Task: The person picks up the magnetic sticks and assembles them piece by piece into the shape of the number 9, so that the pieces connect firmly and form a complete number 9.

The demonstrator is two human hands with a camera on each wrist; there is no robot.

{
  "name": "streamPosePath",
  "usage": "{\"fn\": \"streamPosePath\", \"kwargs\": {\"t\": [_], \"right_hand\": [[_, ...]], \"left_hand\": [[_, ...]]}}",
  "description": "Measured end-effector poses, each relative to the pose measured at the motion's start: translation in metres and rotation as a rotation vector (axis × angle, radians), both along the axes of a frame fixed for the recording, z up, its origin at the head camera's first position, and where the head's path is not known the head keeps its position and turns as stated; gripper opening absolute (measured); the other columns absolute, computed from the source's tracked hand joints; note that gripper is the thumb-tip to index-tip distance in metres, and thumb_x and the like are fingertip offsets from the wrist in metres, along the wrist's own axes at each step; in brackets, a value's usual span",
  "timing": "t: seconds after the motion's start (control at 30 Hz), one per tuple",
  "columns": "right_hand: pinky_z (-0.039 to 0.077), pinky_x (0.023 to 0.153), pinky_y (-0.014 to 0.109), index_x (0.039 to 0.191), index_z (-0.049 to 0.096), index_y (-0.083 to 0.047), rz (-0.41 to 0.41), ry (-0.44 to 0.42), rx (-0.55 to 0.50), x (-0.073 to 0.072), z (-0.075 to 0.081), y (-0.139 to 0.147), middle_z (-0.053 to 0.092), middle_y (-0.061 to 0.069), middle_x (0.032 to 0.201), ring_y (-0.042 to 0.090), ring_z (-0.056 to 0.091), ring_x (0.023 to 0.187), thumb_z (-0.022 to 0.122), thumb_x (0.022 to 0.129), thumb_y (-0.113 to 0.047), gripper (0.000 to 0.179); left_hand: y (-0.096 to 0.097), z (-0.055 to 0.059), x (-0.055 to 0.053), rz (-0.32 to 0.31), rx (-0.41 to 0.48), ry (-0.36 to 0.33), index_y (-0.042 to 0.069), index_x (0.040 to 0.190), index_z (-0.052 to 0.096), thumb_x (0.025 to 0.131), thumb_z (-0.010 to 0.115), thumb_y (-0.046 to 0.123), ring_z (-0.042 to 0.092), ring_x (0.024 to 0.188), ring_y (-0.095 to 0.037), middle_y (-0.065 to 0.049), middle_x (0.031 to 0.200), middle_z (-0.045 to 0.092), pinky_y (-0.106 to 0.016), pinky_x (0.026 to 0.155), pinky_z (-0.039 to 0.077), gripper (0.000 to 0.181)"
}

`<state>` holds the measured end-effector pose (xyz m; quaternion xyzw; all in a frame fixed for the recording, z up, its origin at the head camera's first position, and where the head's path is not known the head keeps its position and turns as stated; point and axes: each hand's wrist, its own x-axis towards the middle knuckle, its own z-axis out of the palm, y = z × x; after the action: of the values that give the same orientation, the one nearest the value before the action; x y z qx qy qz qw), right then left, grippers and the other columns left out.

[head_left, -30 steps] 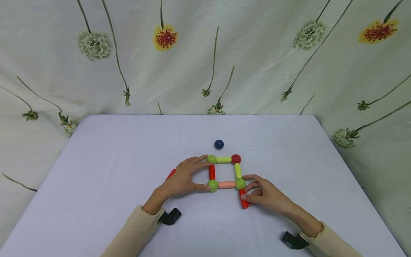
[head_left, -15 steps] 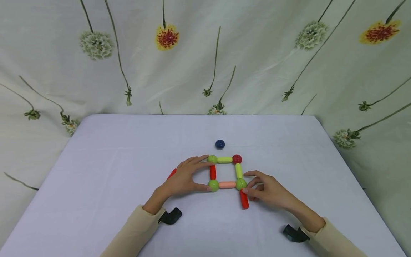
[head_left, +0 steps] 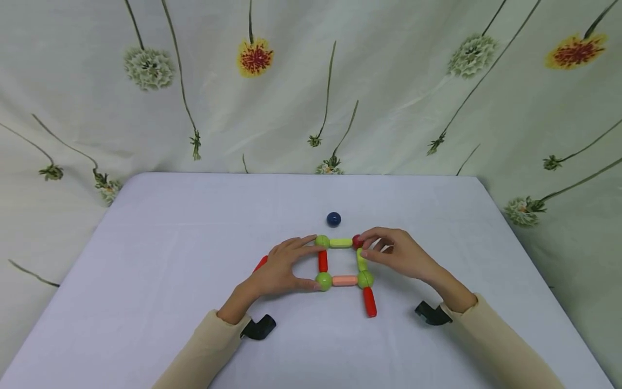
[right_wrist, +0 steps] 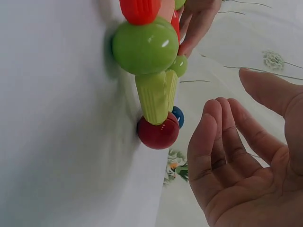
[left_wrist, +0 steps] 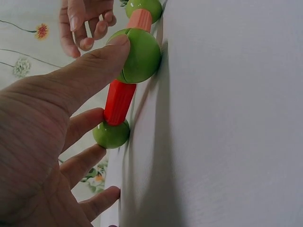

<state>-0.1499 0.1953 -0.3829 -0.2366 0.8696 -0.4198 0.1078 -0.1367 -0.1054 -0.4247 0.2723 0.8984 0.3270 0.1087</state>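
Observation:
A square of toy building balls and rods lies on the table, with three green balls [head_left: 365, 279] and one red ball [head_left: 356, 241] at its corners. Its sides are two yellow-green rods [head_left: 341, 243], a red rod [head_left: 323, 261] and a salmon rod [head_left: 345, 280]. Another red rod [head_left: 370, 302] sticks out toward me from the near right ball. My left hand [head_left: 276, 271] holds the left side, thumb on the near green ball [left_wrist: 139, 56], fingertips at the far one [left_wrist: 112, 134]. My right hand [head_left: 400, 254] hovers by the red ball, fingers loosely bent; the right wrist view shows nothing in it.
A dark blue ball [head_left: 333, 219] lies loose behind the square. One more red rod [head_left: 261, 263] is partly hidden behind my left hand. Beyond the far edge of the white-covered table [head_left: 194, 216] hangs a flowered cloth [head_left: 291, 97].
My right hand has let go of the protruding red rod and moved away from me, up to the red corner ball. My left hand stays in place on the square.

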Motion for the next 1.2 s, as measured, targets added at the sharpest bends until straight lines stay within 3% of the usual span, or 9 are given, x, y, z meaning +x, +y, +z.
{"fn": "streamPosePath", "kwargs": {"t": [0.27, 0.43, 0.73, 0.93, 1.2], "right_hand": [[0.055, 0.09, 0.043, 0.119, 0.068, -0.002, 0.093, 0.046, -0.021, -0.045, -0.004, -0.015, 0.069, 0.015, 0.118, 0.024, 0.066, 0.101, 0.07, 0.094, -0.012, 0.027], [0.053, 0.095, 0.047, 0.12, 0.069, -0.005, 0.132, 0.025, -0.021, -0.075, -0.005, -0.016, 0.066, 0.011, 0.123, 0.027, 0.062, 0.108, 0.07, 0.094, -0.01, 0.027], [0.043, 0.108, 0.05, 0.128, 0.067, -0.01, 0.211, -0.192, 0.023, -0.113, -0.005, -0.027, 0.055, 0.008, 0.143, 0.03, 0.052, 0.13, 0.061, 0.097, -0.007, 0.031], [0.037, 0.113, 0.053, 0.138, 0.059, -0.015, 0.221, -0.366, 0.034, -0.125, -0.011, -0.035, 0.049, 0.003, 0.15, 0.031, 0.046, 0.137, 0.055, 0.097, -0.007, 0.041], [0.029, 0.118, 0.052, 0.132, 0.065, -0.013, 0.222, -0.495, 0.036, -0.134, -0.015, -0.04, 0.049, 0.005, 0.15, 0.028, 0.038, 0.142, 0.053, 0.096, 0.001, 0.04]], "left_hand": [[0.0, -0.001, -0.002, -0.003, -0.005, 0.006, 0.026, 0.145, 0.053, 0.079, 0.083, 0.041, 0.027, 0.148, -0.039, -0.004, 0.162, 0.034, -0.068, 0.113, 0.021, 0.074], [0.0, 0.0, -0.003, -0.015, -0.01, 0.002, 0.026, 0.145, 0.053, 0.08, 0.083, 0.041, 0.028, 0.147, -0.039, -0.004, 0.162, 0.034, -0.069, 0.112, 0.022, 0.073], [-0.002, 0.0, -0.002, -0.008, -0.024, 0.002, 0.027, 0.146, 0.053, 0.08, 0.083, 0.042, 0.027, 0.148, -0.039, -0.003, 0.163, 0.033, -0.07, 0.112, 0.021, 0.074], [-0.002, 0.001, -0.003, -0.009, -0.008, 0.003, 0.027, 0.145, 0.053, 0.079, 0.083, 0.043, 0.026, 0.148, -0.039, -0.003, 0.162, 0.033, -0.069, 0.113, 0.02, 0.074], [-0.002, -0.002, -0.003, -0.013, 0.0, 0.011, 0.028, 0.145, 0.053, 0.079, 0.083, 0.044, 0.027, 0.148, -0.039, -0.003, 0.162, 0.034, -0.07, 0.112, 0.021, 0.074]]}}
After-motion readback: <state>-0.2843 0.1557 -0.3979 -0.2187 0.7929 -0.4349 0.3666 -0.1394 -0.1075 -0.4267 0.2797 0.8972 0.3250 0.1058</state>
